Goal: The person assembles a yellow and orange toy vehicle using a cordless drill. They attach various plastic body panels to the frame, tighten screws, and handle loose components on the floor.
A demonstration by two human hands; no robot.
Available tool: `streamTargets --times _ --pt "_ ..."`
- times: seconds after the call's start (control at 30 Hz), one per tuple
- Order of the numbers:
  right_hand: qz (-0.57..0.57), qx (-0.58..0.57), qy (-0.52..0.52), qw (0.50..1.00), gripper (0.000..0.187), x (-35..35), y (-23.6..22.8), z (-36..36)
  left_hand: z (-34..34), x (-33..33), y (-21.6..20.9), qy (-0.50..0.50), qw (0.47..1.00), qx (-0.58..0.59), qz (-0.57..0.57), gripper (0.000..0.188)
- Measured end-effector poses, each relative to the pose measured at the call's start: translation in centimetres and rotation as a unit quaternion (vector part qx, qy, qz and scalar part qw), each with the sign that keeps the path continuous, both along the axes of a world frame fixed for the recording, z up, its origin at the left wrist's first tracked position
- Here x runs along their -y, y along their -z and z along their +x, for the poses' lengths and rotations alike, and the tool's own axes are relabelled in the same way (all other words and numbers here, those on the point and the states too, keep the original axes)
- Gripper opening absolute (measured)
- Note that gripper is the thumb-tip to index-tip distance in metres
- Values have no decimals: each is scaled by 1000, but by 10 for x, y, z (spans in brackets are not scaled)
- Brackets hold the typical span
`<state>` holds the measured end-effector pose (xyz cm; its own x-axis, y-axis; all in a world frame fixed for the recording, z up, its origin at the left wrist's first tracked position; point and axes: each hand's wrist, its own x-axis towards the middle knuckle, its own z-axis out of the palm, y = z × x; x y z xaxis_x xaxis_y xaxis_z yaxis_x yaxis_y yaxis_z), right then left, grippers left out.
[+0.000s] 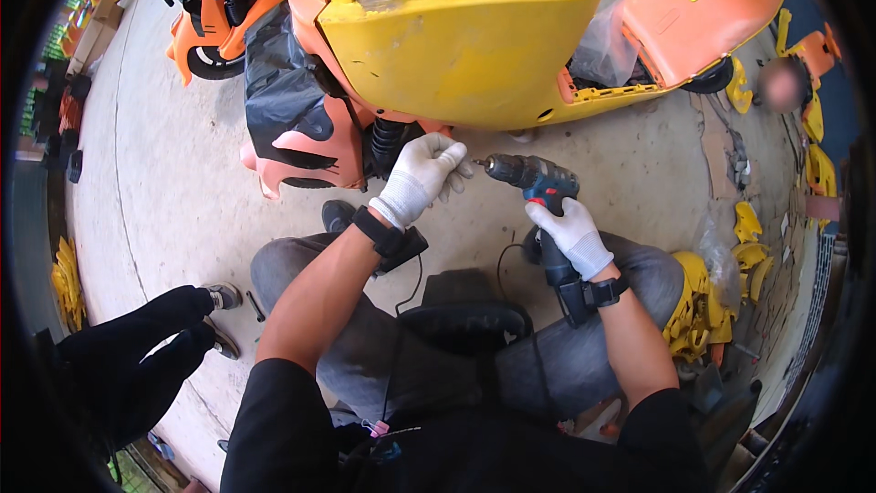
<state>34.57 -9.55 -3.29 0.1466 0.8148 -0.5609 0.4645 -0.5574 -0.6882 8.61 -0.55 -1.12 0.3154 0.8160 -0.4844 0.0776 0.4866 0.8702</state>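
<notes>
Two white gloves [591,253]: one on the left grip [423,173], one on the right grip [573,230].
Left grip: fingers bent, just beside the drill bit [479,162]; whether anything is pinched, I cannot tell.
Right grip: wrapped round the handle of the cordless drill [547,184].
Cordless drill: in front of the knees, chuck toward the left grip, apart from the yellow body panel [456,50].
Dark plastic sheet [281,96]: partly over the salmon-orange fender [297,160].
Yellow plastic parts [695,306]: heaped beside the right knee.

Teal drill [549,186] — leftward, tip [480,162] unclear
</notes>
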Motion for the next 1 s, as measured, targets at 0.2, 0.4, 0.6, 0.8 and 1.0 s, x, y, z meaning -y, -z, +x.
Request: streamTargets --times 0.2,0.4,0.6,0.8,1.0 --pt "8 -33 19 999 57 0 -5 -1 2 -2 7 14 1000 3 -9 20" --pt "13 -19 6 1000 56 1 1 3 4 2 -3 43 998 -54 0 20" --pt "10 -1 11 1000 59 -1 -1 3 -1 0 9 5 1000 -3 -15 21" --pt "21 30 11 999 62 2 14 10 -2 2 14 20 998 66 -11 25" --pt "29 11 16 999 61 3 10 8 -3 3 19 8 997 74 -26 22"
